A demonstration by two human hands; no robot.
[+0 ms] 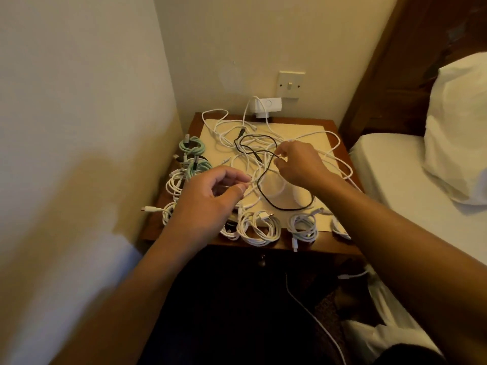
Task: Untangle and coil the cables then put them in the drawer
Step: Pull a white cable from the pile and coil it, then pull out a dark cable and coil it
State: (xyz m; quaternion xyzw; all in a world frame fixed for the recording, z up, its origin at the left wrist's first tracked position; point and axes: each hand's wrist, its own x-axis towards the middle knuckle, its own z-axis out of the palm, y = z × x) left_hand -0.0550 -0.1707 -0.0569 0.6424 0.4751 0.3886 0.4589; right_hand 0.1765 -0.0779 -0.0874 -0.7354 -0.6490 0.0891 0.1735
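Over on the left, a white strand point(249, 182) is pinched between thumb and forefinger of the left hand point(208, 196). The right hand point(297, 164) is curled onto the tangled cables point(253, 151) spread over the nightstand point(340, 133), but which strand is gripped cannot be told. Coiled cables point(259, 227) at the front edge are partly hidden by the left wrist, and the drawer point(262, 260) below is lost in shadow.

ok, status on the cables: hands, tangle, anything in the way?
Left hand pinches a white cable; right hand pinches into the tangle. Tangle uncoiled on nightstand. Coiled bundles crowd front and left edges.
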